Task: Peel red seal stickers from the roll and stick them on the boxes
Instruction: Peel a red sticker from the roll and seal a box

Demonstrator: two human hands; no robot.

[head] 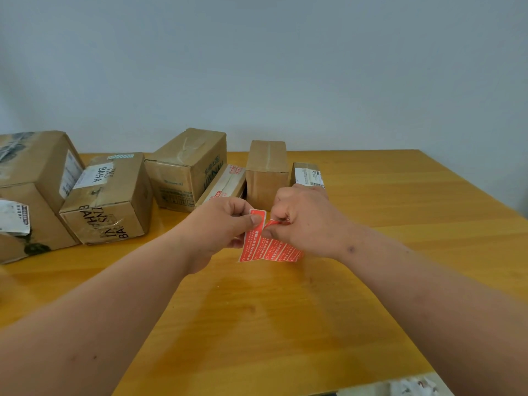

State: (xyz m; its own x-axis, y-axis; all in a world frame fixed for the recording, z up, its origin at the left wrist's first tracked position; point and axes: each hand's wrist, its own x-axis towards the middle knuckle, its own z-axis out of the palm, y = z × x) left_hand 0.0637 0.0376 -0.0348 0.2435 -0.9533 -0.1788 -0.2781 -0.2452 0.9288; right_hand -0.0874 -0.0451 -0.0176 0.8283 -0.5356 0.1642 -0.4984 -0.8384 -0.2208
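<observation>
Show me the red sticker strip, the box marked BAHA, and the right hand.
red sticker strip (253, 244), head view, its lower printed part
box marked BAHA (114, 192), head view, its top face
right hand (305, 217), head view, its back

Just one head cam here, wide-angle. It looks forward and down over the bench (371, 281), pretty close, wall behind.

Red white-lettered sticker strip (258, 244), brown boxes (187, 170), yellow-orange table (371, 267).
</observation>
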